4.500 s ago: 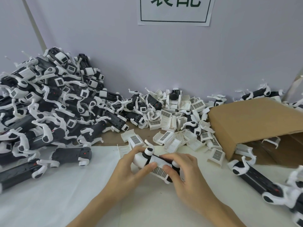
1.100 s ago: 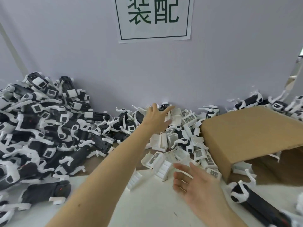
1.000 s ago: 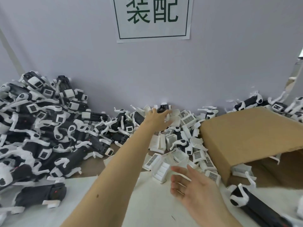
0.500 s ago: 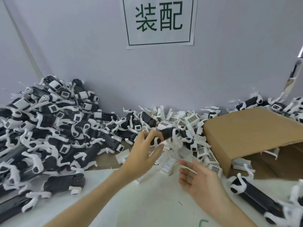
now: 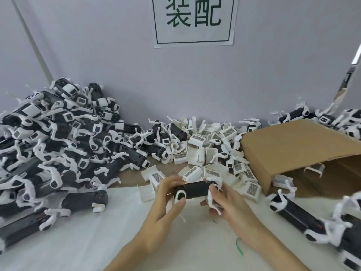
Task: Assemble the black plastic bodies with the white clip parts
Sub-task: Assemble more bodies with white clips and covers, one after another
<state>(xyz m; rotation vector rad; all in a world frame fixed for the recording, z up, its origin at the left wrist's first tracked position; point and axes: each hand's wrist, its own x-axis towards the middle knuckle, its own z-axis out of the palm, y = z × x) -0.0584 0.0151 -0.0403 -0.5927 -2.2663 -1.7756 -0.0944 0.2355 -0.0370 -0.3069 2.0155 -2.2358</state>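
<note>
1. In the lower middle of the frame, the left hand [image 5: 166, 200] and the right hand [image 5: 228, 202] hold together one black plastic body [image 5: 196, 189], lying crosswise above the white sheet [image 5: 88, 237]
2. The left hand has its fingers curled around the left end of the body, the thumb beside a white oval part there
3. The right hand grips the right end, fingers bent around it, and a white clip arm [image 5: 212, 200] hangs down over its fingers
4. At the left of the frame a big heap of assembled units [image 5: 58, 137], black with white clips, leans against the grey wall [image 5: 97, 55]
5. In the middle, behind the hands, lies a pile of loose white clip parts [image 5: 211, 153]; many carry a barcode-like label, too small to read
6. At the right an open cardboard box [image 5: 293, 145] lies on its side, with more black bodies [image 5: 293, 212] in front of it, blurred
7. At the top middle a white paper sign [image 5: 195, 20] on the wall shows dark green characters "装配" in a thin frame
8. A small green scrap [image 5: 239, 248] lies on the sheet at the lower right
</note>
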